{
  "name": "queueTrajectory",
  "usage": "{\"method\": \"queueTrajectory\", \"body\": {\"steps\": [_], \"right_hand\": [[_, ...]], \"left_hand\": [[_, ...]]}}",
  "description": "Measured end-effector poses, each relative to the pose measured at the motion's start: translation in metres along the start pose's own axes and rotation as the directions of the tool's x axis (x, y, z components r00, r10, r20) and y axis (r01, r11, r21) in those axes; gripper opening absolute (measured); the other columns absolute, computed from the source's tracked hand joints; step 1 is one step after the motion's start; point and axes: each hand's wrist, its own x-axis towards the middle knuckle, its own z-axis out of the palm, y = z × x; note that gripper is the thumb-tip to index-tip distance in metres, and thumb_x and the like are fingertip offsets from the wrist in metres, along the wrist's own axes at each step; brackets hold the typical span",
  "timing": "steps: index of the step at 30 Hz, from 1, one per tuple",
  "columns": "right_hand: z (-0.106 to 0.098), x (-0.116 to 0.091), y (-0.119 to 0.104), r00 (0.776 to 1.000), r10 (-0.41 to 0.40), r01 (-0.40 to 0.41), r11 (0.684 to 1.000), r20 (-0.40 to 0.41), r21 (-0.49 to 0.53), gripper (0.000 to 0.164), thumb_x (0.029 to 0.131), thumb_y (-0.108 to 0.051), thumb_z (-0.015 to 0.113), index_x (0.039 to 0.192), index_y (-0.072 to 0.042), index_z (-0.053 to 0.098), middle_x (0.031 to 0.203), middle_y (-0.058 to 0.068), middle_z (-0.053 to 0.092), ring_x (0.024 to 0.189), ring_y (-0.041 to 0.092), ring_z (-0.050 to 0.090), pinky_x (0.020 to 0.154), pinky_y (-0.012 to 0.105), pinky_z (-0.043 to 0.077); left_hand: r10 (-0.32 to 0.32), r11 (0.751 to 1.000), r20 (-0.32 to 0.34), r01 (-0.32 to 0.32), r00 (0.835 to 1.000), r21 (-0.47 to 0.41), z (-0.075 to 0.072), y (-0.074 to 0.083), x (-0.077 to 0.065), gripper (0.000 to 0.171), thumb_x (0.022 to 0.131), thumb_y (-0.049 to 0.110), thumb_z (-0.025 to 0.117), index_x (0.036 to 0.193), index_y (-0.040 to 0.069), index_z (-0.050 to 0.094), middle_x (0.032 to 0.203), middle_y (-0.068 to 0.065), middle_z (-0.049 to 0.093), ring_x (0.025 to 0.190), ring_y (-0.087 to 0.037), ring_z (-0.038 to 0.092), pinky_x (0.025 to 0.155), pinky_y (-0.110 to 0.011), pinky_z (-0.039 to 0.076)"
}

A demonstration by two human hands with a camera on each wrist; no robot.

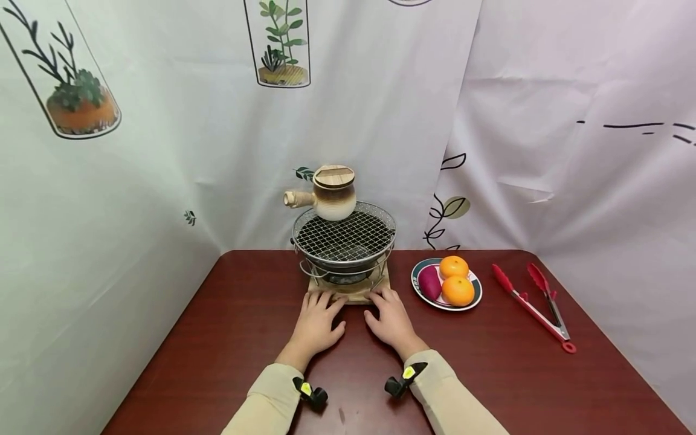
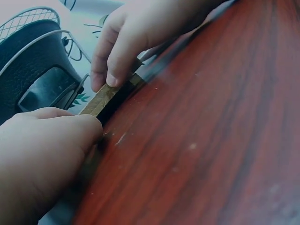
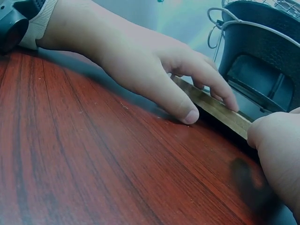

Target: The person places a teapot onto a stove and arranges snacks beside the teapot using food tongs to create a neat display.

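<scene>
A round tabletop grill [image 1: 345, 260] with a wire mesh top stands on a pale wooden board [image 1: 356, 297]. On the back of the mesh sits a small brown-and-cream side-handled pot [image 1: 335, 204] with a wooden lid. My left hand [image 1: 317, 323] rests its fingers on the board's front left part, thumb spread over the table. At the front right, my right hand [image 1: 393, 320] touches the same board with its fingers. Both wrist views show the board's edge [image 2: 104, 101] between the hands, below the grill's dark body [image 3: 260, 61]. Neither hand touches the grill or pot.
Right of the grill, a plate [image 1: 418, 289] holds two oranges [image 1: 457, 290] and a purple oval item [image 1: 429, 282]. Red-tipped tongs [image 1: 538, 314] lie spread near the right edge of the reddish-brown table [image 1: 234, 326]. Printed cloth [image 1: 380, 121] hangs behind.
</scene>
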Motion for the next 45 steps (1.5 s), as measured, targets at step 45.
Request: {"method": "queueTrajectory", "body": {"steps": [45], "right_hand": [[0.001, -0.0005, -0.0004, 0.999, -0.021, 0.02, 1.0, -0.027, -0.009, 0.035, 0.087, -0.02, 0.073, 0.12, -0.008, 0.072, 0.119, 0.009, 0.061, 0.113, 0.031, 0.054, 0.098, 0.049, 0.046]], "left_hand": [[-0.003, 1.0, -0.021, 0.003, 1.0, 0.024, 0.0063, 0.0007, -0.0009, 0.057, 0.085, 0.041, 0.072, 0.138, 0.025, 0.061, 0.138, -0.011, 0.051, 0.125, -0.037, 0.045, 0.107, -0.07, 0.029]]}}
